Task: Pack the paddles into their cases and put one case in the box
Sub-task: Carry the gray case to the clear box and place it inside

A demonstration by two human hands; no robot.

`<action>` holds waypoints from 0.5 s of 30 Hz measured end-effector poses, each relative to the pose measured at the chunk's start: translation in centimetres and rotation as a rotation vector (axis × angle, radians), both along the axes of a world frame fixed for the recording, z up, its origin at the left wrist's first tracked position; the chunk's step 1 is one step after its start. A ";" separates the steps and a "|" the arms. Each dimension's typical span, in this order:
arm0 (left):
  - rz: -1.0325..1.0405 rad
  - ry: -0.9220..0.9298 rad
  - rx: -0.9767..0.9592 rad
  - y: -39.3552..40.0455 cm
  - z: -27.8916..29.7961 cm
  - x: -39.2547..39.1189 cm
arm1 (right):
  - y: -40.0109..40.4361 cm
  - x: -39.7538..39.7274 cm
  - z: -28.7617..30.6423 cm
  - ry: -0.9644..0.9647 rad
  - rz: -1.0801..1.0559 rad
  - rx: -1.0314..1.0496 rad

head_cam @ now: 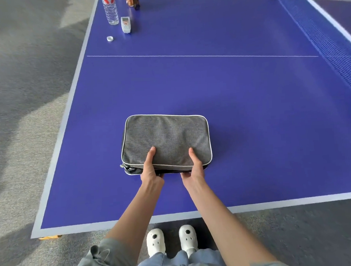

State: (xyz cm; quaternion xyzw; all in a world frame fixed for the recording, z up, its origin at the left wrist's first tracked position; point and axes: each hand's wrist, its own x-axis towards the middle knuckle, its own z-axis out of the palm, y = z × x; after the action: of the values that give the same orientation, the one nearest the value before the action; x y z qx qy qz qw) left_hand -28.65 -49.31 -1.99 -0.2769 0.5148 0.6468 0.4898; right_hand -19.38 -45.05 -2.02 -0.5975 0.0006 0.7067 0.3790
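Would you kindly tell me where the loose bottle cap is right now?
In the head view, the bottle cap lies far left on the table, just before the water bottle and left of the remote.

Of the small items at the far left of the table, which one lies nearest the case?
The white bottle cap, lying alone, nearer than the remote and water bottle.

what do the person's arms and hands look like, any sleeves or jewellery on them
Both forearms are bare right down to the left hand and right hand. No watch, rings, bracelets or gloves show. Grey-green sleeves sit bunched up near the elbows at the bottom of the view, plainest on the left arm.
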 end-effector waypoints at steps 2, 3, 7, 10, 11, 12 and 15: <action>-0.061 0.007 0.021 0.5 1.2 0.8 | 0.0 1.1 1.3 0.009 -0.038 0.020; -0.090 0.005 0.036 1.0 1.8 1.3 | 0.1 1.7 2.2 0.011 -0.064 0.030; -0.238 0.006 0.087 2.9 4.7 4.7 | 0.6 5.9 5.5 -0.008 -0.198 0.077; -0.373 0.034 0.134 3.8 6.5 9.0 | 0.0 10.5 7.1 -0.006 -0.310 0.123; -0.413 0.043 0.143 3.9 7.0 10.6 | -0.3 12.2 7.5 0.005 -0.350 0.142; -0.452 0.049 0.149 4.0 7.4 12.4 | -0.6 14.0 7.8 0.015 -0.391 0.157; -0.581 0.058 0.170 4.0 8.5 18.5 | -1.7 20.1 8.5 0.041 -0.518 0.189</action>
State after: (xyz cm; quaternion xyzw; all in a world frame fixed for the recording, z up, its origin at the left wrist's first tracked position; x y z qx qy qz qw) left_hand -10.12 -45.33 6.54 -0.0576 0.5302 0.5279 0.6610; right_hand 0.71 -46.80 6.46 -0.5251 0.0952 0.5950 0.6010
